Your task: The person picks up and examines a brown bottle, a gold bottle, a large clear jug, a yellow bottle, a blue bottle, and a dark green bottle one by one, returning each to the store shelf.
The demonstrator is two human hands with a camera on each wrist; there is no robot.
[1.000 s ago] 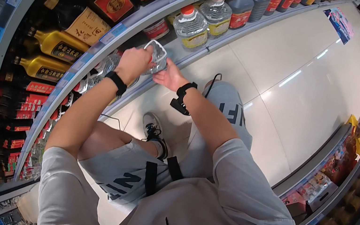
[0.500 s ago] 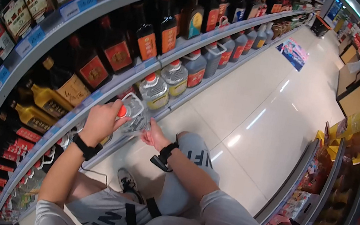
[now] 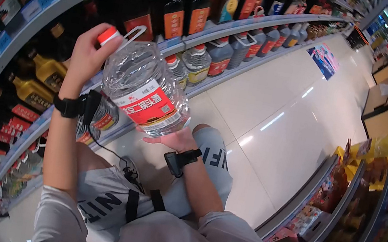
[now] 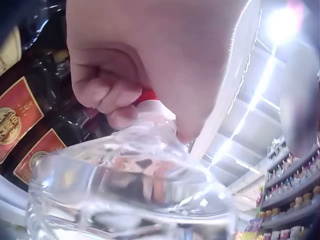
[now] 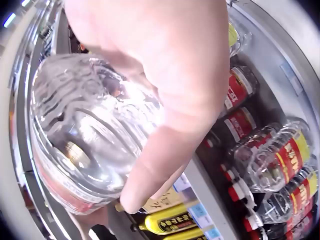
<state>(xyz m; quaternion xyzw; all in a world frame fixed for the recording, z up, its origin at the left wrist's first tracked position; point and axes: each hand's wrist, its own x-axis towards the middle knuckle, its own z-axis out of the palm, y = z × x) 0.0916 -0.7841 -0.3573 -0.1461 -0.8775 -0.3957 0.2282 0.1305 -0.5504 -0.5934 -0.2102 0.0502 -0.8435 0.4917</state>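
A large clear bottle with a red and white label is held tilted in front of the shelves, its red cap toward the upper left. My left hand grips it round the neck just below the cap, fingers curled there in the left wrist view too, above the bottle's shoulder. My right hand supports the bottle from beneath at its base. In the right wrist view the right hand lies against the ridged bottom, fingers spread and slightly bent.
Clear jugs and dark jugs line the low shelf, with dark bottles above. Yellow bottles lie behind the left forearm. Tiled floor runs to the right, beside a snack shelf.
The bottle has come up and out from the low shelf, toward the body. My left hand has risen with its neck, and my right hand has moved under its base.
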